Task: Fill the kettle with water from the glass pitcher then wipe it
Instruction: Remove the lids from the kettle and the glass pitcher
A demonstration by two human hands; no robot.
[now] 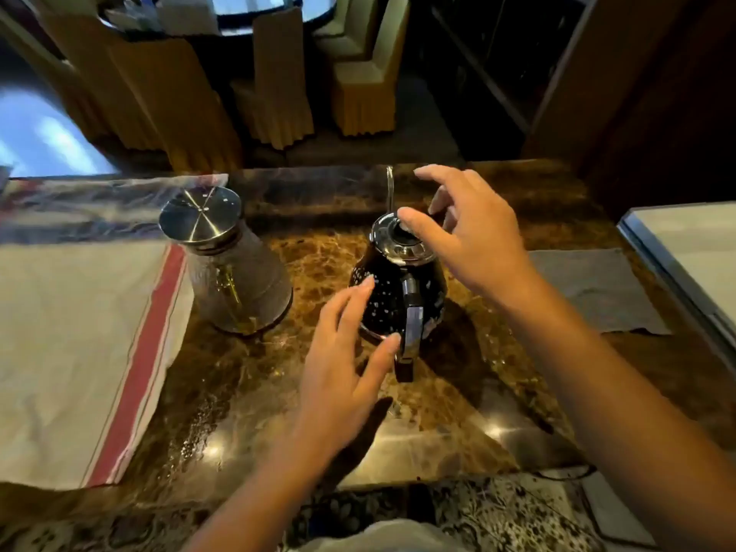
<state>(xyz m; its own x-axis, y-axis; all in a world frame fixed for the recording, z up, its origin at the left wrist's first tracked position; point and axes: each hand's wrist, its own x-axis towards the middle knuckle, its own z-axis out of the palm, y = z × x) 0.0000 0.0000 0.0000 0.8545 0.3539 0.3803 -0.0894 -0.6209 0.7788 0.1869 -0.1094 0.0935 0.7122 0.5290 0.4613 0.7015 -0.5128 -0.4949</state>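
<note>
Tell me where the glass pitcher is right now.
The glass pitcher stands left of centre in the head view, on the marble counter between the striped cloth and the kettle.

Right hand [474, 237] hides part of the kettle lid [402, 241]; both forearms cut off below

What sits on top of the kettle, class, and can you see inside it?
A shiny metal lid covers the kettle; the right hand has fingertips at its knob. The lid hides the inside, so any water cannot be seen.
</note>
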